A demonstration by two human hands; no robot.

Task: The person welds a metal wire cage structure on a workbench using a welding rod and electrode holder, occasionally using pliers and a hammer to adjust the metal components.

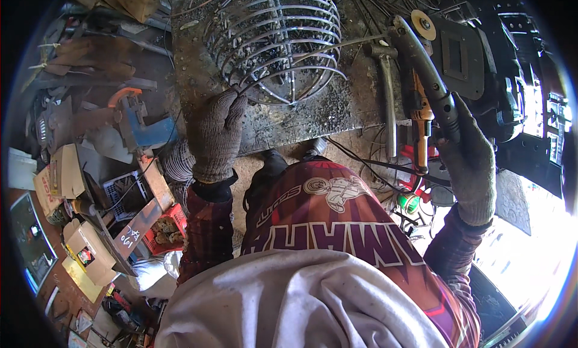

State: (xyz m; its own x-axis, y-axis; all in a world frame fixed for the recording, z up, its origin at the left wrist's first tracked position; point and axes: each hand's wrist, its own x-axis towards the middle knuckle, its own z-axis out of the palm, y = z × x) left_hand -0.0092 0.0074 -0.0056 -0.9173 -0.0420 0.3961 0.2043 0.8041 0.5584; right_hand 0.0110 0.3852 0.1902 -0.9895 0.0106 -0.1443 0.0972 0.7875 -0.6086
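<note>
A round cage of bent metal rods lies on the dark, grit-covered worktable. My left hand, in a grey knitted glove, is closed at the cage's near left side, its fingertips pinching a curved metal rod. My right hand, gloved too, grips the dark tubular handle of a welding electrode holder. From the holder's far end a thin rod reaches left over the cage. Whether its tip touches the cage I cannot tell.
Beside the holder lie a hammer and an angle grinder. A welding mask sits at the far right. Left of the table are a blue tool with an orange handle, cardboard boxes and a red crate. Cables hang below the table edge.
</note>
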